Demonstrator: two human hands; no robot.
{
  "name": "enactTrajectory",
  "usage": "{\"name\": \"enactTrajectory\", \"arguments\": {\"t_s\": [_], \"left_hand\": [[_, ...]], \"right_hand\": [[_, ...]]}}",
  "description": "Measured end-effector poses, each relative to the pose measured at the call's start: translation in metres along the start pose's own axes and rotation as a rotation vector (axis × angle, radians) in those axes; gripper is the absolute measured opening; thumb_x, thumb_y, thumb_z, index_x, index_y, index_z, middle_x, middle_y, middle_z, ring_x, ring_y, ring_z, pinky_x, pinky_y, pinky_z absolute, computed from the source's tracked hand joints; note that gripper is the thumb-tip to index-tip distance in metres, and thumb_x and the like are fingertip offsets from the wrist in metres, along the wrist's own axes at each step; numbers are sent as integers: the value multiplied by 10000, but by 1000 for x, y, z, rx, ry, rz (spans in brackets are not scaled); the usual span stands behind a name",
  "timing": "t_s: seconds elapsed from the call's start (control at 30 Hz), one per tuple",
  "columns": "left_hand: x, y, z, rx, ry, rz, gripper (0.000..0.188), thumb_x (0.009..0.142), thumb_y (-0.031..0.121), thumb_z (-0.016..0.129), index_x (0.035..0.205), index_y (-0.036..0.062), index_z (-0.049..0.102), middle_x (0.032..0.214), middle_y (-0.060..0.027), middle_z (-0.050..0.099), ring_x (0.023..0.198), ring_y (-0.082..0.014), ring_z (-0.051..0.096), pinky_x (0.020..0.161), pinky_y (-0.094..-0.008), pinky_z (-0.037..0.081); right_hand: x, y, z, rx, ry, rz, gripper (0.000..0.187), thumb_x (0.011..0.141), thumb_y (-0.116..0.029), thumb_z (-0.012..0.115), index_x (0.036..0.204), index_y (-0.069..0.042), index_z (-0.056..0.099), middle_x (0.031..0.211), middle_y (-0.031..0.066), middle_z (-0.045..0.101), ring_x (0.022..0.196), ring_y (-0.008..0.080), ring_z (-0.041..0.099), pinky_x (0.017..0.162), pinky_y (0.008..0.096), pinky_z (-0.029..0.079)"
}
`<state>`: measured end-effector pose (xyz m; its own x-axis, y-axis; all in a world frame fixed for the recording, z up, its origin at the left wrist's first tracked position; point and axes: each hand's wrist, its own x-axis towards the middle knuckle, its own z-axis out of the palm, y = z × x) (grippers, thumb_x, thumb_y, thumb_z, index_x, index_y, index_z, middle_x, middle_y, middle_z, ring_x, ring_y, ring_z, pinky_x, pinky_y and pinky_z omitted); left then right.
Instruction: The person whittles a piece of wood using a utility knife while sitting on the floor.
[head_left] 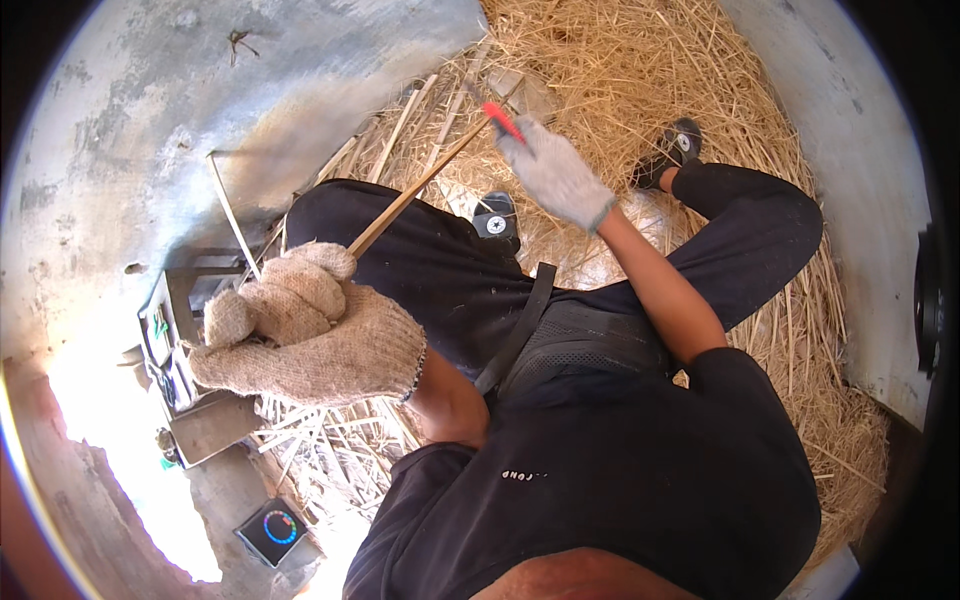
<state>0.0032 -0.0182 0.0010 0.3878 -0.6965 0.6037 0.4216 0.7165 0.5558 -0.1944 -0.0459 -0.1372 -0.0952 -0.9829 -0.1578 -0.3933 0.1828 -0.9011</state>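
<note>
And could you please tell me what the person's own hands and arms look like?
The left hand wears a beige knitted glove, the right hand a paler, off-white one with a greyish cuff. The black top has short sleeves, leaving the forearms bare.

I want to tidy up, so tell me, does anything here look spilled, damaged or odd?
Loose straw-like strips lie strewn around the legs; messy, though possibly offcuts. The wall at upper left looks worn, patchy with grey. The long strip in the left hand shows no obvious damage.
</note>
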Motion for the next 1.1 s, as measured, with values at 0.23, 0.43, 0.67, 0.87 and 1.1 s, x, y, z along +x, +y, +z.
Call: {"name": "enactTrajectory", "arguments": {"t_s": [0.23,0.43,0.67,0.87,1.1], "left_hand": [[-2,0,-4,-16,-63,-26,635,1043,590,180,922,179,649,415,34,282,332,-107,209,351,-335,389],[-4,3,16,71,113,35,358,1011,334,306,717,172,431,424,44,250,332,-88,223,337,-300,302],[4,-1,2,-41,82,50,420,1035,241,362,624,177,309,427,53,224,331,-66,214,316,-271,235],[-15,-1,-5,-86,-173,45,708,1037,592,140,1043,114,663,392,14,329,310,-115,297,379,-365,476],[-7,-4,17,-127,-313,3,650,1044,568,152,830,103,553,427,-6,377,326,-146,363,384,-386,472]], "right_hand": [[-91,-41,37,167,83,-577,236,961,-239,626,1116,-67,577,604,148,575,535,358,611,504,422,450],[-69,-18,53,-93,145,-561,225,966,-268,617,1030,-55,580,542,121,542,501,323,600,488,417,431],[2,66,37,-574,178,-316,277,929,-125,477,1158,-8,582,904,251,653,708,415,662,613,498,545],[-9,67,-16,-506,-76,-11,451,1032,-335,358,1150,40,580,990,293,628,969,405,630,785,438,510],[-81,-56,-11,238,-42,-391,254,966,-240,621,1060,-7,585,739,196,609,703,353,650,613,410,497]]}}
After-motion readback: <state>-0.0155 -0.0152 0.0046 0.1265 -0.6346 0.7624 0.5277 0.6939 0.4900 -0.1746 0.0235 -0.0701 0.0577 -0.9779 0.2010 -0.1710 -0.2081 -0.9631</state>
